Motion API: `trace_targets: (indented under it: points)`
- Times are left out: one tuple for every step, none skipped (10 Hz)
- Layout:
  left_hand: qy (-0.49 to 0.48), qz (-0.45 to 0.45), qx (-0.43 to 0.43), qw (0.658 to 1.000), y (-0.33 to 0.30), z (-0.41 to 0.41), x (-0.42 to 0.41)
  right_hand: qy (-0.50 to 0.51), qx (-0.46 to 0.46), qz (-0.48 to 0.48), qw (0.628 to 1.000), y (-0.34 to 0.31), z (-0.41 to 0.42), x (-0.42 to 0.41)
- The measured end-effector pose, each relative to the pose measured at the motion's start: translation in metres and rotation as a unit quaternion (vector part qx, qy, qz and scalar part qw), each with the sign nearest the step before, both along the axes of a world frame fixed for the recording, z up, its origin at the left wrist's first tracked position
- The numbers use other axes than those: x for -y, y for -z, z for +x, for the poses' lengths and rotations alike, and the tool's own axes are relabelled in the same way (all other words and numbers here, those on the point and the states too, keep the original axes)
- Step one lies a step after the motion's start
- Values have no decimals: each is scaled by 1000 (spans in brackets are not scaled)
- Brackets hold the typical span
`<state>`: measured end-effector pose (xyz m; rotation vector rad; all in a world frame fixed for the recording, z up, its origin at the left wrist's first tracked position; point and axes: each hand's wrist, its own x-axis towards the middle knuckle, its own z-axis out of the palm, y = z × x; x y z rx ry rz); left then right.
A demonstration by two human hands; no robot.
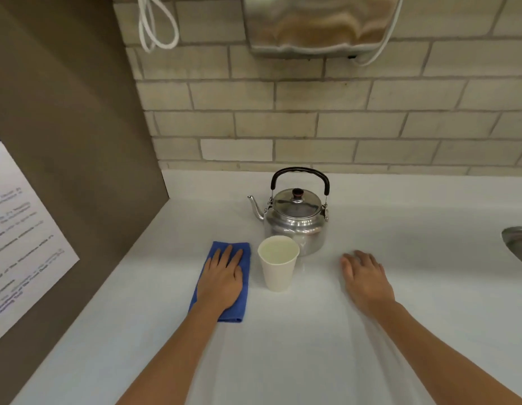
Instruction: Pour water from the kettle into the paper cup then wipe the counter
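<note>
Spanning the white bench (pixel 283 346). Standing upright at the back, lid on: steel kettle (pixel 296 220). Sitting just in front, seemingly holding water: paper cup (pixel 278 263). Pressing the blue cloth (pixel 221 282) flat for wiping: left hand (pixel 221 280), open. Resting empty, fingers spread: right hand (pixel 366 280).
</note>
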<state>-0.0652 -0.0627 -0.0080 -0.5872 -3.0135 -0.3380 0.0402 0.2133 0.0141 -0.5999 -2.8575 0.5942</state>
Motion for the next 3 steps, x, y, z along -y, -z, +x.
trace_targets:
  points:
    - [-10, -11, 15, 1000, -8, -20, 1, 18, 14, -11, 1000, -4, -3, 0]
    - [-2, -18, 27, 999, -10, -33, 1, 21, 39, 6, 999, -14, -8, -2]
    - [-1, 13, 71, 997, -18, -38, 2, 39, 4, 3, 999, -36, -15, -8]
